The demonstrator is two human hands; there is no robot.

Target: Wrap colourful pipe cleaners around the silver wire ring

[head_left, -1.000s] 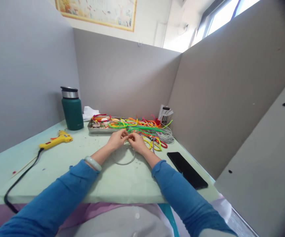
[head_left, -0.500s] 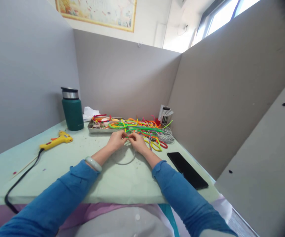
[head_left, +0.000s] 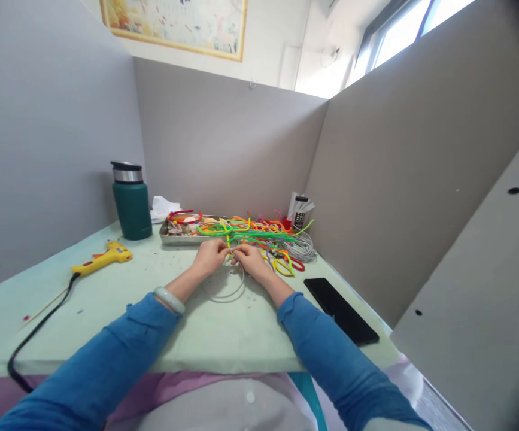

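Note:
Over the middle of the table, my left hand [head_left: 211, 257] and my right hand [head_left: 251, 261] meet with fingertips pinched close together. A thin grey wire hoop [head_left: 242, 286] curves down from the fingertips towards the table, and both hands are closed on its upper part. Small bits of yellow show at the fingertips; whether they belong to the held piece or to the strands behind I cannot tell. Just beyond the hands lies a pile of coloured pipe cleaners [head_left: 268, 236], green, orange, yellow and red. Fingers hide the exact point of grip.
Behind my left hand stands a metal tray [head_left: 182, 240] of small parts. A green tumbler [head_left: 132, 209] and a yellow glue gun [head_left: 102, 258] with a black cord are at left. A black phone [head_left: 342, 311] lies at right, near coiled grey wire [head_left: 306, 248]. Grey partitions [head_left: 232, 143] enclose the table.
The fingertips have shifted slightly, and the green bit that showed between them is no longer visible. The hoop has swung a little; the arms stay almost in place.

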